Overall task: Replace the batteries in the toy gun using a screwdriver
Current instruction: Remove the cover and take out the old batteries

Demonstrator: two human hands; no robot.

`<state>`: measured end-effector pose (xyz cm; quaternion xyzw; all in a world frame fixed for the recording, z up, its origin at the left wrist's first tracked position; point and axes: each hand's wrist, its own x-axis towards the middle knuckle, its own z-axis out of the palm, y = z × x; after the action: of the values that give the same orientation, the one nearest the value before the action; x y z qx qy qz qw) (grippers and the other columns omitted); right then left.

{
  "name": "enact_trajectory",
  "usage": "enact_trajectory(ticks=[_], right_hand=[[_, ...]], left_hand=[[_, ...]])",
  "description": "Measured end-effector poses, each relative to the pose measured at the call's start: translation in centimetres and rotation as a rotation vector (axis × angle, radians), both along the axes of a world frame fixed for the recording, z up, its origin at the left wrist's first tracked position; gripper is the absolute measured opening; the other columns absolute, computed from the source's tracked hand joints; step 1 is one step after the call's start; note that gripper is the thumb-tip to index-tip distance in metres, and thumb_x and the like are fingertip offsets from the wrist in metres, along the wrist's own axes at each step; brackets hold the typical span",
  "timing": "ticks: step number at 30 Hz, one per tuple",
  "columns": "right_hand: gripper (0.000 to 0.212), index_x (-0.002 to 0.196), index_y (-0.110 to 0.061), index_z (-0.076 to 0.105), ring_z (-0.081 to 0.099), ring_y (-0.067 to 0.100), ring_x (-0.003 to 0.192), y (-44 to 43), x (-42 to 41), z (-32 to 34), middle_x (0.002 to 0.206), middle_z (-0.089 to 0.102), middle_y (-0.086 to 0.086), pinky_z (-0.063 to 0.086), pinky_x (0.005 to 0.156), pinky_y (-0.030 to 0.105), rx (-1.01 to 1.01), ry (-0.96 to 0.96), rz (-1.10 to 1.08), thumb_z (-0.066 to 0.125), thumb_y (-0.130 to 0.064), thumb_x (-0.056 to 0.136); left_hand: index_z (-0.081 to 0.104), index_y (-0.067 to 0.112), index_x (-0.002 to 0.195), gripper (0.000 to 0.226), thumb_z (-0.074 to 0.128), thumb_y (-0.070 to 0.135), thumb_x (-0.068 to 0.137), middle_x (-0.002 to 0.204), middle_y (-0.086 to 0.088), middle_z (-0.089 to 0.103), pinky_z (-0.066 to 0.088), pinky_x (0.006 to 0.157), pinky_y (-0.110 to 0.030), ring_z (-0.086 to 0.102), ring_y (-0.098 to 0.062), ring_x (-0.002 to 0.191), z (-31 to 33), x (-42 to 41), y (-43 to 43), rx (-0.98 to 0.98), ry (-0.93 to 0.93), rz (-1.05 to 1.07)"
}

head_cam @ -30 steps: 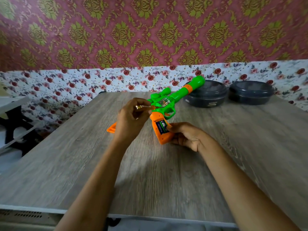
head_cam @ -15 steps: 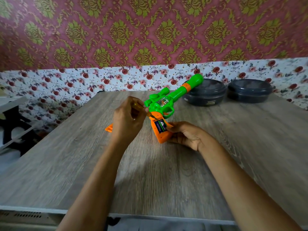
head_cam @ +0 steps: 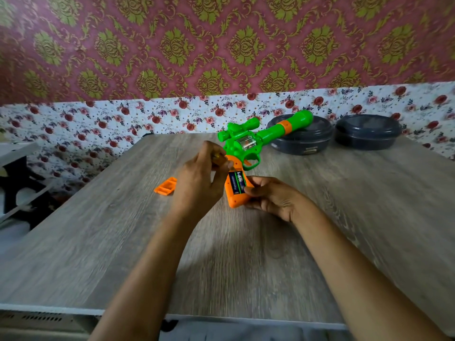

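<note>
I see L hand [head_cam: 199,185] pinching screwdriver [head_cam: 218,157], R hand [head_cam: 270,196] gripping toy gun [head_cam: 270,134] by its orange grip, batteries [head_cam: 237,182] exposed, over table [head_cam: 344,217] centre twd far edge, battery cover [head_cam: 165,186] lying just left.

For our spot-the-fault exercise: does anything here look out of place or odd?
The orange battery cover lies loose on the table, left of the left hand; the grip of the toy gun stands open, batteries exposed.
</note>
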<state>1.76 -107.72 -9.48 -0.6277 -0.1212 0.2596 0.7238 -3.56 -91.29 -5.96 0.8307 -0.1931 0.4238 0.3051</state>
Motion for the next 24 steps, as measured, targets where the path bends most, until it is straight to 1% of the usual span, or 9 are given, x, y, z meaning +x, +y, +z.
enact_trajectory(ticks=[3, 6, 8, 12, 14, 17, 20, 22, 24], right_hand=[[0.048, 0.138, -0.003, 0.038, 0.058, 0.017, 0.096, 0.1, 0.0, 0.0, 0.121, 0.055, 0.014, 0.047, 0.085, 0.028, 0.016, -0.002, -0.009, 0.047, -0.002, 0.091], [0.053, 0.137, -0.002, 0.038, 0.059, 0.024, 0.100, 0.3, -0.2, 0.1, 0.126, 0.054, 0.019, 0.049, 0.083, 0.028, -0.008, -0.023, -0.012, 0.054, -0.004, 0.087], [0.049, 0.138, 0.000, 0.038, 0.054, 0.034, 0.113, 0.5, -0.3, 0.1, 0.133, 0.050, 0.022, 0.048, 0.084, 0.031, -0.028, -0.034, -0.026, 0.048, -0.002, 0.090], [0.044, 0.137, 0.000, 0.038, 0.050, 0.028, 0.115, 0.7, -0.3, 0.3, 0.135, 0.049, 0.020, 0.042, 0.095, 0.039, -0.032, -0.038, -0.056, 0.040, 0.003, 0.093], [0.044, 0.137, 0.000, 0.038, 0.048, 0.031, 0.121, 0.7, -0.3, 0.3, 0.138, 0.047, 0.020, 0.041, 0.096, 0.040, -0.031, -0.027, -0.062, 0.041, 0.003, 0.093], [0.047, 0.138, 0.001, 0.036, 0.047, 0.033, 0.123, 0.7, -0.3, 0.3, 0.139, 0.045, 0.021, 0.041, 0.097, 0.040, -0.022, -0.012, -0.067, 0.044, 0.002, 0.092], [0.049, 0.138, 0.001, 0.037, 0.053, 0.025, 0.111, 0.8, -0.3, 0.3, 0.138, 0.047, 0.020, 0.049, 0.089, 0.038, -0.013, 0.013, -0.086, 0.048, 0.000, 0.090], [0.047, 0.136, 0.001, 0.040, 0.053, 0.023, 0.108, 0.9, -0.4, 0.4, 0.137, 0.048, 0.020, 0.050, 0.085, 0.037, -0.006, 0.020, -0.101, 0.049, 0.001, 0.090], [0.046, 0.136, 0.001, 0.039, 0.050, 0.025, 0.112, 0.9, -0.4, 0.5, 0.138, 0.047, 0.020, 0.047, 0.089, 0.040, -0.003, 0.022, -0.095, 0.047, 0.001, 0.091]], left_hand=[[0.050, 0.003, 0.099, 0.028, 0.053, 0.028, 0.087, 0.084, -0.011, 0.067, 0.053, 0.056, -0.043, 0.065, -0.028, 0.070, 0.2, -0.1, -0.7, 0.049, 0.000, 0.035], [0.051, 0.001, 0.100, 0.026, 0.054, 0.024, 0.088, 0.082, -0.013, 0.064, 0.043, 0.051, -0.032, 0.062, -0.032, 0.065, 0.6, -0.2, -1.5, 0.112, -0.020, 0.073], [0.052, 0.001, 0.099, 0.024, 0.056, 0.022, 0.088, 0.080, -0.014, 0.063, 0.035, 0.049, -0.028, 0.060, -0.033, 0.060, 0.9, -0.2, -2.0, 0.149, -0.021, 0.080], [0.053, 0.000, 0.093, 0.022, 0.056, 0.021, 0.085, 0.072, -0.013, 0.062, 0.030, 0.044, -0.023, 0.058, -0.031, 0.051, 0.8, -0.4, -2.7, 0.282, -0.066, 0.082], [0.052, 0.001, 0.093, 0.026, 0.051, 0.026, 0.087, 0.072, -0.012, 0.062, 0.034, 0.042, -0.022, 0.058, -0.030, 0.052, 0.5, -0.3, -2.7, 0.310, -0.093, 0.076], [0.052, 0.001, 0.093, 0.035, 0.046, 0.035, 0.088, 0.075, -0.012, 0.063, 0.044, 0.042, -0.031, 0.060, -0.029, 0.055, 0.3, 0.0, -1.8, 0.189, -0.060, 0.068], [0.049, 0.001, 0.092, 0.029, 0.058, 0.028, 0.088, 0.071, -0.008, 0.059, 0.048, 0.051, -0.042, 0.056, -0.024, 0.058, 0.5, 0.7, -0.9, -0.061, 0.031, 0.082], [0.047, 0.003, 0.089, 0.024, 0.063, 0.022, 0.087, 0.065, -0.004, 0.053, 0.043, 0.051, -0.039, 0.049, -0.021, 0.055, 0.8, 1.2, -0.9, -0.134, 0.049, 0.127], [0.046, 0.004, 0.091, 0.024, 0.062, 0.022, 0.089, 0.065, -0.003, 0.049, 0.035, 0.049, -0.033, 0.047, -0.024, 0.054, 1.1, 1.5, -1.5, -0.081, 0.048, 0.156]])
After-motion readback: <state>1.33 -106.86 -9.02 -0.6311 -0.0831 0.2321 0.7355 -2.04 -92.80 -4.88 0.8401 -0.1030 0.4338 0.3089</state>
